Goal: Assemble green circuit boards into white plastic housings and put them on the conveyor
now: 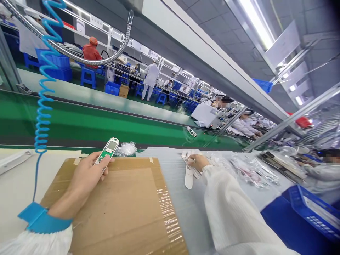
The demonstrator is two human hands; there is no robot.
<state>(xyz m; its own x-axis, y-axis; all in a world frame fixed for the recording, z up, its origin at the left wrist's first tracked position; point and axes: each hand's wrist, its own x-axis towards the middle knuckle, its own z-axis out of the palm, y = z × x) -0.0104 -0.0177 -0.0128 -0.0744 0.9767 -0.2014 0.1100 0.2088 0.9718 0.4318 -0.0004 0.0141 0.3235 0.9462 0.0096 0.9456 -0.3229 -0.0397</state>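
Observation:
My left hand is closed around a slim white handheld device shell, with a green circuit board and a small grey display exposed. A blue wrist strap circles that wrist, and a coiled blue cord runs up from it. Off to the right, my right hand has its fingers pinched on one of a few long white plastic covers lying on the grey foam sheet. The fingers partly hide these covers. Below my left hand lies a taped cardboard sheet.
A green conveyor belt runs behind the bench, carrying another white device. Crumpled clear plastic sits by the cardboard's far edge. Bagged parts lie right of my right hand, near a blue crate. Co-workers sit farther right.

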